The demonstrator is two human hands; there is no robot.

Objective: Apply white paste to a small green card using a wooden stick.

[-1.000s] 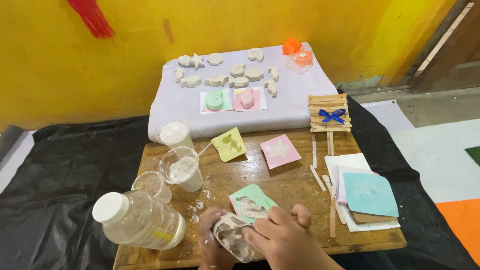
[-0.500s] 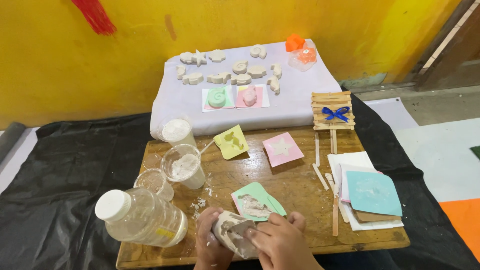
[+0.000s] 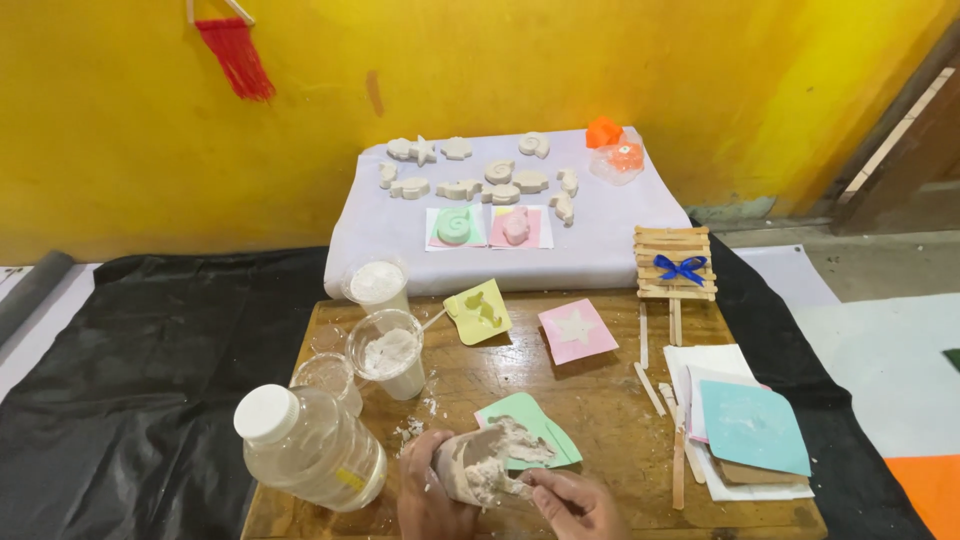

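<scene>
Yellow wall [image 3: 560,70] is seen behind a wooden board [image 3: 590,390] laid on black sheeting [image 3: 150,380]. A tipped plastic cup [image 3: 462,468] of white paste is gripped by the left hand [image 3: 428,496]; the right hand [image 3: 575,503] is closed around a small tool — too hidden to name — at the cup's mouth. Just beyond the hands lies a green mould [image 3: 540,428]; to their left, a capped plastic bottle [image 3: 305,455].

Wooden bench [image 3: 600,400]: plastic bottle [image 3: 310,460] at 8 o'clock, cups [image 3: 390,350] at 10, paper stack [image 3: 745,430] at 3.
</scene>
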